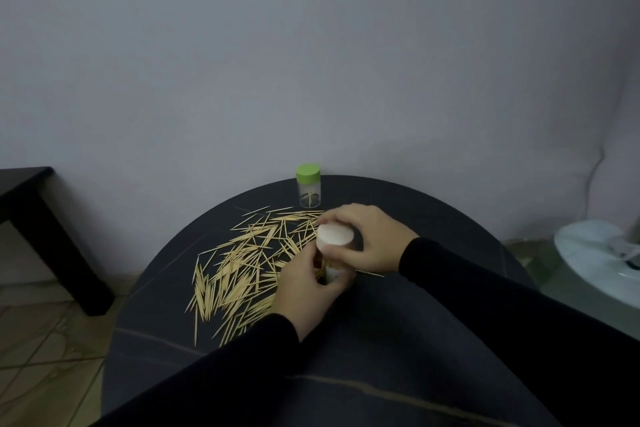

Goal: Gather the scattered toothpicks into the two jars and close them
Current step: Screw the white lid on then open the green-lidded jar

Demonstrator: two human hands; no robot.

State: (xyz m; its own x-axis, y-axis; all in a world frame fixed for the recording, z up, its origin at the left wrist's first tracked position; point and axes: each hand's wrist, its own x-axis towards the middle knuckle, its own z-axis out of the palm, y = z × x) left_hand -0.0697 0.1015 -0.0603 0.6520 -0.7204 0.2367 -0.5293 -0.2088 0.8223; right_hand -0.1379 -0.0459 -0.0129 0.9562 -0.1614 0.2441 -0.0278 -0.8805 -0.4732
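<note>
Plain grey wall backs a round dark bench (398,340) on which a wide scatter of pale wooden toothpicks (242,263) lies, mostly to the left of the person's hands. At the far edge stands a small clear plastic jar with a green screw lid (308,186), upright, lid on, with only a few toothpicks visible inside. Nearer, the person holds a second clear jar with a pale pinkish-white round lid (335,255) just beside the heap. The left hand (304,291) wraps its curled fingers round the lower body of that jar, and the right hand (363,241) has its grip curled over the lid from the right, thumb and fingers pinching its rim. Judging from this, the lid is probably about to be twisted off, since nearly all the toothpicks are not yet gathered. The main risk is the jar tipping or jerking as the lid frees: whatever it holds, hidden by the fingers, could spill out and add to the scatter. A slipping left-hand grip would let the jar spin instead of the lid. A sleeve (207,374) dragging across the heap could sweep toothpicks over the bench's near-left edge onto the floor. A single toothpick (370,274) lies right of the jar, under the right wrist, easy to overlook or flick away.
</note>
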